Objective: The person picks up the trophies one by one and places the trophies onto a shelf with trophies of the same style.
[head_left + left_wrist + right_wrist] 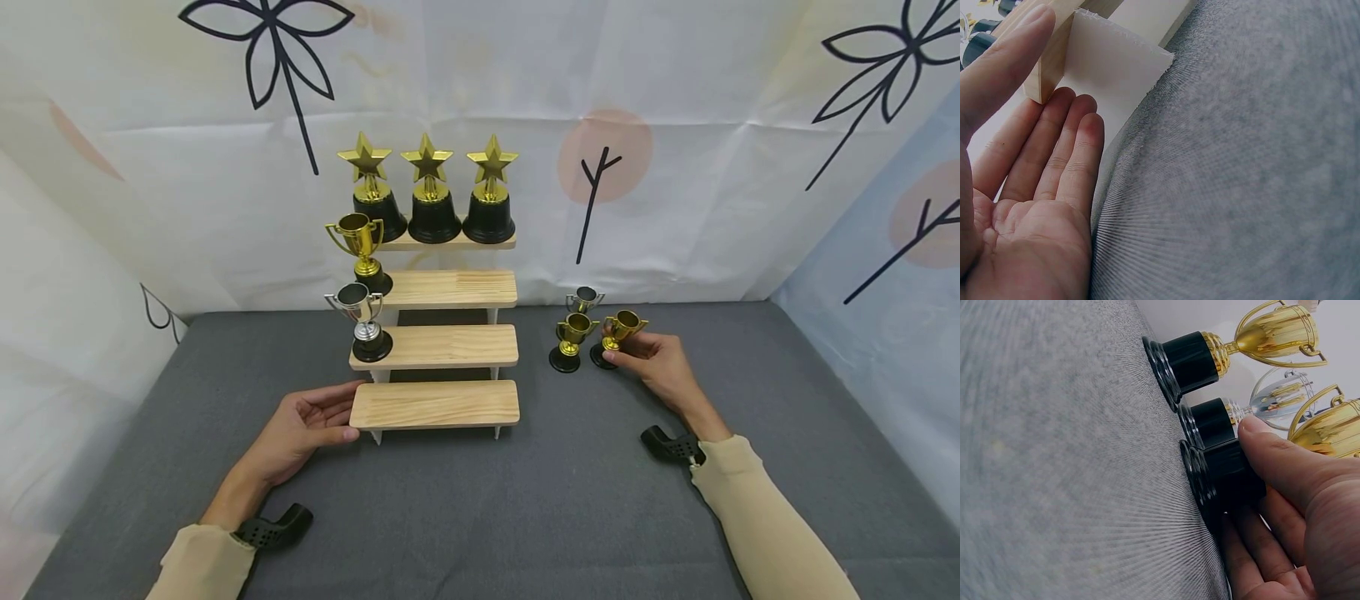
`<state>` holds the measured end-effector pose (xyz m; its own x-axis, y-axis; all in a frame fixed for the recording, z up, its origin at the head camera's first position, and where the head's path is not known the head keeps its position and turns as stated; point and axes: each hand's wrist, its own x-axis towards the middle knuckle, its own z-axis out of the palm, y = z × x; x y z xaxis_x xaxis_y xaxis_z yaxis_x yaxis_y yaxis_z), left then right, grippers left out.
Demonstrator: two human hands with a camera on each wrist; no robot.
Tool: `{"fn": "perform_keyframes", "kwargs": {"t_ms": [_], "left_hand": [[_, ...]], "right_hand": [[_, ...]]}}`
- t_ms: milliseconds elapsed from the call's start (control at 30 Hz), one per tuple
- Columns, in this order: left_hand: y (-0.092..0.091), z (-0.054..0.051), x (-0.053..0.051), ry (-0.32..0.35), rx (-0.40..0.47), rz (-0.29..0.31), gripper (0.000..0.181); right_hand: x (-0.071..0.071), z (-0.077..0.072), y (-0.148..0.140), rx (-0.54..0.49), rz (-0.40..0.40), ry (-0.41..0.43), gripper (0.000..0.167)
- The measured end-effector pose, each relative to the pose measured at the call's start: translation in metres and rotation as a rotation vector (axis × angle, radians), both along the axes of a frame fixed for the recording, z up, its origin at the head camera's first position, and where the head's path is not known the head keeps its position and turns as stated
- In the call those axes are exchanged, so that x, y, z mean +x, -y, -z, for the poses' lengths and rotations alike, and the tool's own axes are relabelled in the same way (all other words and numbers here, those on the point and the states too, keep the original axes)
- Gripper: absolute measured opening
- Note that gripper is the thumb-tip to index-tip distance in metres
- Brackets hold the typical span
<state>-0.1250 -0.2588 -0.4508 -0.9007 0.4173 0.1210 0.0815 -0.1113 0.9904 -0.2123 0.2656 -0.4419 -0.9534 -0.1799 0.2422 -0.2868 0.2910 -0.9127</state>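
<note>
"Gold-coloured two-handled trophy cup on a round black base (622,325): state location and hold."

"Location: right part of the grey cloth-covered surface (570,500), right of the stepped display stand of pale wooden boards (453,289). The base appears to touch the cloth. The right hand (663,362) is partly closed, thumb on one side of the base and fingers on the other, holding the cup there."

"And the left hand (300,429)?"

"Opened wide, fingers nearly straight, thumb set apart, at the left end of the lowest board (435,406). Whether it presses on the wood cannot be told."

"Handling characteristics?"

"By judgement: light, rigid, probably plastic. Glossy surfaces may slip; thin handles and narrow stem are likely the weakest parts. Take hold at the base, clear of the handles."

"Adjacent items?"

"A matching gold cup (576,327) stands just left; a silver-coloured two-handled cup (585,297) stands on the far side."

"Materials and shapes of the stand?"

"Four boards, rounded corners, visible grain, white panel supports (1113,56). The far, top board carries three shiny gold star trophies on black bell-shaped bases (427,162)."
</note>
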Motion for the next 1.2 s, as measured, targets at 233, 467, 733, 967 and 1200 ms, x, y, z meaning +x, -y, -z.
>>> {"fn": "perform_keyframes", "kwargs": {"t_ms": [233, 467, 733, 967, 1200], "left_hand": [[-0.001, 0.0, 0.0, 0.004, 0.011, 0.002, 0.073], [-0.001, 0.0, 0.0, 0.005, 0.003, 0.003, 0.073], [-0.002, -0.001, 0.0, 0.001, 0.005, 0.01, 0.072], [-0.001, 0.0, 0.0, -0.011, 0.009, 0.022, 0.071], [0.0, 0.0, 0.0, -0.012, 0.012, 0.019, 0.071]], "right_hand": [[0.001, -0.002, 0.001, 0.016, 0.022, 0.012, 0.036], [0.001, -0.002, 0.0, 0.007, 0.023, -0.005, 0.034], [0.0, -0.002, 0.0, -0.013, 0.037, -0.006, 0.033], [-0.001, -0.004, 0.0, -0.004, 0.055, -0.018, 0.035], [-0.001, -0.011, 0.0, -0.031, 0.063, -0.015, 0.038]]}}
